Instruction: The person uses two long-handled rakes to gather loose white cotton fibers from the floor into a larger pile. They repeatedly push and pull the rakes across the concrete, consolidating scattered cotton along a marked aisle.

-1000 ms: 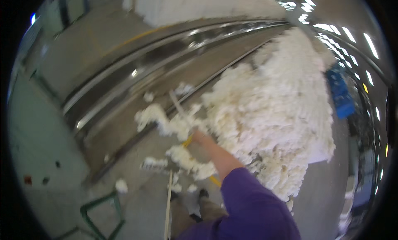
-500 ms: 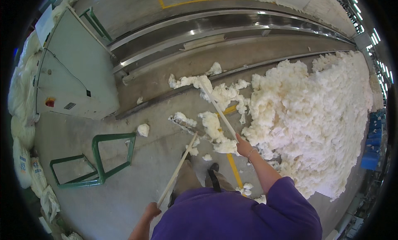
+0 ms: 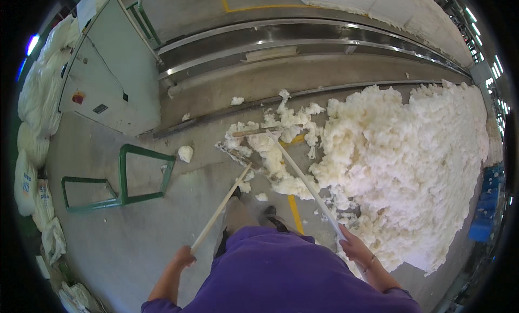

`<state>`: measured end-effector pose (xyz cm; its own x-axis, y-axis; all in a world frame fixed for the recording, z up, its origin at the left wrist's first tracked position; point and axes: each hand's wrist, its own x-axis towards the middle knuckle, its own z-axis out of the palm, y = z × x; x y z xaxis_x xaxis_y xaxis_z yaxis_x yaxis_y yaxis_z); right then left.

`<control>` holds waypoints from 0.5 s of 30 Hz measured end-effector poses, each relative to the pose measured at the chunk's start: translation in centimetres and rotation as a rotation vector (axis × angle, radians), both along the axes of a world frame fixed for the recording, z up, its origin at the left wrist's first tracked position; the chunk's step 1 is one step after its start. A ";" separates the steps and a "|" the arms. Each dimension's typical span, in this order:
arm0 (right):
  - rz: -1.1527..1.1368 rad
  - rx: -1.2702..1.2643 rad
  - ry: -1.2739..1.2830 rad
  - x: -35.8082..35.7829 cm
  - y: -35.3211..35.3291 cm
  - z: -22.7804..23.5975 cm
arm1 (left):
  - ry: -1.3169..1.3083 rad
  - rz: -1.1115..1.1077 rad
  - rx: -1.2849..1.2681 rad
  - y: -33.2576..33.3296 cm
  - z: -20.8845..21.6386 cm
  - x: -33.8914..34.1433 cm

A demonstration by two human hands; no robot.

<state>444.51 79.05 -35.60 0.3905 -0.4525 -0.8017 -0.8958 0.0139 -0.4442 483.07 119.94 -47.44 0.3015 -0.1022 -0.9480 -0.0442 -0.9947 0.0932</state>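
Note:
My left hand [image 3: 185,256] is closed around a pale wooden pole [image 3: 220,208] that slants to the floor. At its far end is a greyish, fluff-covered head [image 3: 237,155] whose kind I cannot make out. In my right hand [image 3: 354,247] is a long-handled tool with a white pole [image 3: 309,186]. Its wooden crossbar [image 3: 254,132] lies among loose clumps of white, cotton-like fibre [image 3: 275,156], which partly cover it. The two tool heads rest near each other in front of my feet. A large heap of the same fibre [image 3: 405,167] rises right of the white pole.
A green metal frame [image 3: 121,175] stands on the floor at left, with a pale cabinet [image 3: 116,75] behind it. A low floor rail [image 3: 216,117] crosses ahead, and a long metal trough [image 3: 259,36] lies beyond. White sacks [image 3: 27,175] line the left side; blue bins [image 3: 483,205] stand far right.
My right hand has drawn back toward my body, pulling the white pole nearer. Its crossbar now shows, and fibre near the rail has shifted toward me. My left hand still grips its pole.

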 end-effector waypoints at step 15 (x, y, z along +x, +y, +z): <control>-0.028 0.004 -0.094 2.4 -4.6 -18.0 | -0.036 0.258 0.028 12.3 6.8 -9.2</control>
<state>446.93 74.42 -53.62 0.4511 -0.4615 -0.7639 -0.8496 0.0400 -0.5259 473.82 132.28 -40.69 0.3475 0.0086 -0.9376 0.2082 -0.9757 0.0683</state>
